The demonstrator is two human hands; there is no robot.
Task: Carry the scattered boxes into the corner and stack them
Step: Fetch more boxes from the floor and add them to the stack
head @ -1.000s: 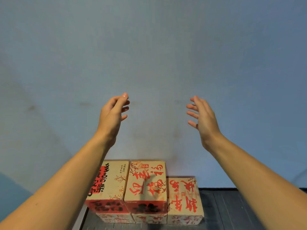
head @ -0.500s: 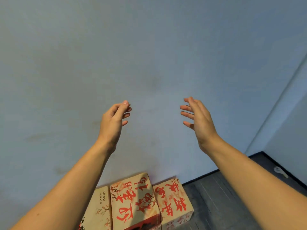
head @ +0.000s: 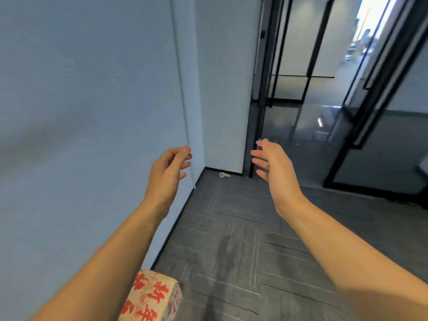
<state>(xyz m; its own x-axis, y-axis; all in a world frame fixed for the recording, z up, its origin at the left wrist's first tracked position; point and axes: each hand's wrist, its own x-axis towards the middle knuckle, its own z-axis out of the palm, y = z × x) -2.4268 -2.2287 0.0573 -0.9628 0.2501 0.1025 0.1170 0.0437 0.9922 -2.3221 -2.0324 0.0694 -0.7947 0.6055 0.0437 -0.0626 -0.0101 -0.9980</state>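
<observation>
Matt cardboard box (head: 152, 297), matt carpet floor (head: 231, 239), glossy glass door (head: 308, 100).

An office interior: plain blue-grey walls (head: 92, 89), grey carpet-tile floor (head: 231, 239), black skirting, and black-framed glass partitions and door (head: 324, 89) opening to a bright room beyond.

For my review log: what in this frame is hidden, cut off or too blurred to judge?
- Box, head view: only one shows, cut by the bottom edge and partly behind the left forearm; the rest of the stack is out of frame.
- Small pale object by the far wall: too small to identify.
- Room beyond the glass door: blurred and overexposed.
- Left hand and right hand: both empty, edges motion-blurred.
</observation>
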